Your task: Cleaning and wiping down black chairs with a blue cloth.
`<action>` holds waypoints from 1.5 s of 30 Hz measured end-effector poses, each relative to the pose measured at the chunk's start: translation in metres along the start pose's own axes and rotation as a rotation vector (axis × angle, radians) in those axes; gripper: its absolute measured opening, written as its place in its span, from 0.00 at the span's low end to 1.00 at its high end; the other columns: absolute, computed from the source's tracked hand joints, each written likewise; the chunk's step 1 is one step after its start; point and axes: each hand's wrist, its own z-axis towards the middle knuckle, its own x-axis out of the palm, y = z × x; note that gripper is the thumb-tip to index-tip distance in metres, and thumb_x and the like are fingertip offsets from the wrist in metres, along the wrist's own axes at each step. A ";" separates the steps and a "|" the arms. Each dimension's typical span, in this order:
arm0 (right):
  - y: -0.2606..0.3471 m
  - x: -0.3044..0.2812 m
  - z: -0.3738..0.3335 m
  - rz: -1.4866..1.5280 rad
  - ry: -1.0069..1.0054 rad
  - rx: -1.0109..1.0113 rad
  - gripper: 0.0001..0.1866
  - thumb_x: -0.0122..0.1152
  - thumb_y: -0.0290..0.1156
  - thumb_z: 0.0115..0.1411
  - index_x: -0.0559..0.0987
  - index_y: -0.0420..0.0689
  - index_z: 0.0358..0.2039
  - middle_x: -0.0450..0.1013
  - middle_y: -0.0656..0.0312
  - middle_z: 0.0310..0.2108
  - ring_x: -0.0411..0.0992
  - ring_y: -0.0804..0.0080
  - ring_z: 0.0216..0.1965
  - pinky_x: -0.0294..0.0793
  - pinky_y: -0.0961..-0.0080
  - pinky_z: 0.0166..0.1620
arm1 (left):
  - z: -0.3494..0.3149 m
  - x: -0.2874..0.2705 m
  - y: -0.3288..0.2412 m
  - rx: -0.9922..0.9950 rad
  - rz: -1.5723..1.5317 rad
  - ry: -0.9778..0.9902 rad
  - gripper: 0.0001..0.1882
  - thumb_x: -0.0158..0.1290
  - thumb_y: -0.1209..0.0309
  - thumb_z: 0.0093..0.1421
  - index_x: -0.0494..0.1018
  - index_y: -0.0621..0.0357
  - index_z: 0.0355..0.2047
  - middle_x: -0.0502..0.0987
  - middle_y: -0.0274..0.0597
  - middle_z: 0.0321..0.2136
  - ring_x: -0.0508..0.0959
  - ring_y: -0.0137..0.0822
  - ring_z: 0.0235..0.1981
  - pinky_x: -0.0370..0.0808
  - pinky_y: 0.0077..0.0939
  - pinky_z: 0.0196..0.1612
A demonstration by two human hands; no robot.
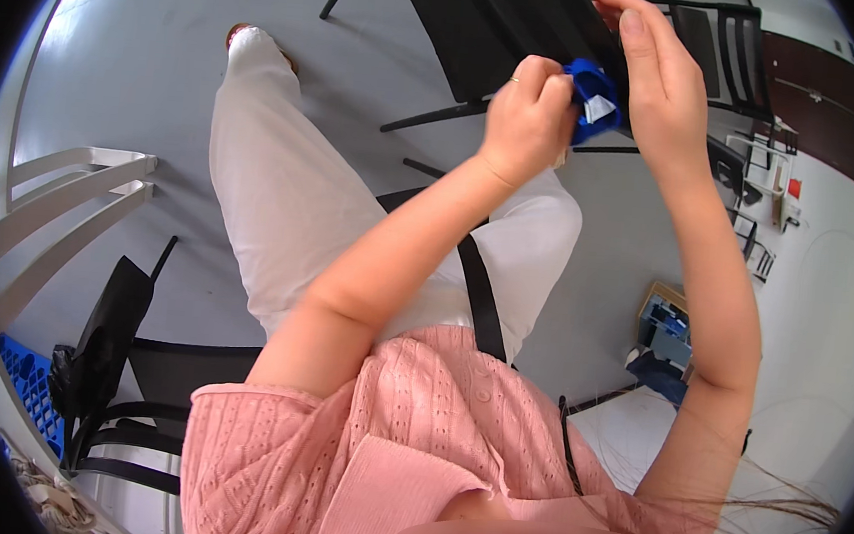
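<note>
My left hand (529,119) is closed on a crumpled bright blue cloth (592,84) with a small white tag on it. The cloth hangs between my two hands, and its full shape is hidden by the folds. To the right of it, my right hand (666,100) is raised with its fingers stretched out, apart from the cloth as far as I can see. Just beyond both hands stands a black chair (486,31); the fingertips of my right hand overlap its dark surface in the picture, and I cannot tell whether they touch it.
I am seated, my legs in white trousers below my hands. A white frame (72,189) stands at the left, near another black chair (193,374) and a blue plastic crate (32,381). At the right sits a cardboard box (658,293) with blue things inside.
</note>
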 end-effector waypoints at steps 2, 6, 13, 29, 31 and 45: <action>-0.006 0.000 -0.003 0.075 -0.007 0.058 0.16 0.45 0.34 0.71 0.76 0.35 0.45 0.77 0.53 0.38 0.76 0.69 0.41 0.73 0.74 0.46 | -0.032 -0.006 0.031 -0.228 0.140 0.241 0.10 0.53 0.81 0.51 0.65 0.60 0.34 0.70 0.50 0.37 0.74 0.56 0.33 0.72 0.44 0.32; -0.002 0.001 -0.002 0.118 -0.023 0.075 0.16 0.45 0.34 0.71 0.76 0.35 0.43 0.77 0.55 0.35 0.76 0.72 0.39 0.73 0.76 0.45 | -0.089 -0.034 0.068 -0.595 0.202 0.201 0.08 0.54 0.74 0.61 0.68 0.62 0.37 0.71 0.53 0.35 0.74 0.55 0.37 0.72 0.42 0.37; -0.008 0.003 -0.006 0.218 -0.038 0.148 0.16 0.46 0.35 0.71 0.77 0.35 0.41 0.77 0.58 0.33 0.76 0.75 0.37 0.74 0.78 0.42 | 0.003 -0.016 -0.025 -0.072 -0.153 -0.087 0.13 0.56 0.82 0.53 0.72 0.61 0.40 0.72 0.47 0.36 0.74 0.48 0.36 0.74 0.36 0.38; 0.010 0.004 -0.004 -0.123 -0.064 0.077 0.13 0.51 0.32 0.66 0.78 0.34 0.34 0.75 0.50 0.26 0.75 0.61 0.28 0.72 0.70 0.35 | -0.033 -0.023 0.038 -0.225 0.100 0.209 0.10 0.56 0.79 0.56 0.76 0.59 0.39 0.75 0.44 0.35 0.77 0.46 0.36 0.77 0.35 0.37; 0.001 0.001 -0.002 -0.084 -0.036 0.141 0.13 0.51 0.32 0.66 0.78 0.34 0.34 0.75 0.49 0.26 0.76 0.58 0.29 0.72 0.69 0.35 | -0.037 -0.021 0.044 -0.357 0.084 0.233 0.09 0.54 0.78 0.59 0.75 0.61 0.41 0.76 0.45 0.36 0.78 0.45 0.37 0.77 0.35 0.37; -0.003 0.005 -0.004 -0.134 -0.056 0.066 0.13 0.51 0.31 0.65 0.79 0.35 0.33 0.76 0.47 0.27 0.77 0.52 0.31 0.73 0.67 0.35 | -0.019 -0.002 0.025 -1.164 -0.486 0.177 0.12 0.53 0.70 0.61 0.71 0.69 0.39 0.74 0.38 0.29 0.73 0.26 0.30 0.71 0.23 0.34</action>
